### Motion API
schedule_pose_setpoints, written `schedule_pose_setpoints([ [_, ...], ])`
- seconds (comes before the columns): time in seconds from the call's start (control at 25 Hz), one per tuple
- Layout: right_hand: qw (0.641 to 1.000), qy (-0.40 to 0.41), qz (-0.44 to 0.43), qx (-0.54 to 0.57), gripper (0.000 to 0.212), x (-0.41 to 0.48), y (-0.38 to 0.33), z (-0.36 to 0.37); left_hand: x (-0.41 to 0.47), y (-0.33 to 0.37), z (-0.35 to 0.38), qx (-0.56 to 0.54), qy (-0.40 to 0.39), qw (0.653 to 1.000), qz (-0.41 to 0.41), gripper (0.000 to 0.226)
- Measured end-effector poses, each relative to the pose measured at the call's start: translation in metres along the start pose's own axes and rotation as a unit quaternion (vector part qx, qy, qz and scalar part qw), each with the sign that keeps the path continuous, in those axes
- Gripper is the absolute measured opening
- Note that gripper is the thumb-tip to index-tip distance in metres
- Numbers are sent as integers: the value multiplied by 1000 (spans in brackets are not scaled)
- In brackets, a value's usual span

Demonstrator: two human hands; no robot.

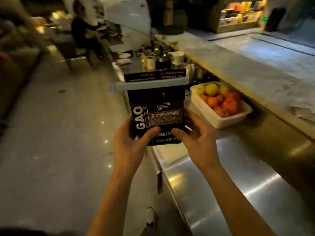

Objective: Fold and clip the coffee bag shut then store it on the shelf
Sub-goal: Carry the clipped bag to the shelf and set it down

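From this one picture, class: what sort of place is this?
Probably a café or bar's service area: a long stainless steel counter, a white tub of mixed fruit, and clustered bottles and cups further along.

Black coffee bag (157,116) upright in midair, top folded over (print inverted), grey-blue clip (148,85) clamped across

Head camera, looking forward-down along counter (221,176); background blurred, perhaps motion.
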State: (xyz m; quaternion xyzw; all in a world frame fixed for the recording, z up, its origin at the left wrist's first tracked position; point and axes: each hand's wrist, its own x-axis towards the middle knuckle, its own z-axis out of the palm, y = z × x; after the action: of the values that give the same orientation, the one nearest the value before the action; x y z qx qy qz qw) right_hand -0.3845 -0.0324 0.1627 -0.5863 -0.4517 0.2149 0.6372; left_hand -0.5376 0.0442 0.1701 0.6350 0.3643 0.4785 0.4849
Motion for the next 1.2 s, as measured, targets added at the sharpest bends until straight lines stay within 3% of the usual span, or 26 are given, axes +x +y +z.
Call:
schedule_pose_setpoints([
  [0.2, 985, -159, -34, 56, 60, -22, -29, 127, -54, 17, -127, 48, 192, 980, -8, 55],
  [0.44, 928, -347, -78, 115, 54, -102, -86, 292, -152, 35, -285, 109, 395, 912, 5, 54],
  [0.64, 845, -491, -98, 185, 52, -232, -148, 442, -277, 56, -432, 132, 561, 817, 7, 59],
  [0.88, 724, -639, -114, 234, 53, -406, -207, 573, -434, 73, -551, 163, 729, 665, -8, 54],
  [1.08, 638, -718, -126, 250, 53, -500, -231, 645, -510, 70, -608, 198, 809, 552, -39, 57],
  [1.2, 597, -752, -105, 259, 54, -544, -237, 698, -536, 63, -653, 219, 832, 506, -53, 49],
])
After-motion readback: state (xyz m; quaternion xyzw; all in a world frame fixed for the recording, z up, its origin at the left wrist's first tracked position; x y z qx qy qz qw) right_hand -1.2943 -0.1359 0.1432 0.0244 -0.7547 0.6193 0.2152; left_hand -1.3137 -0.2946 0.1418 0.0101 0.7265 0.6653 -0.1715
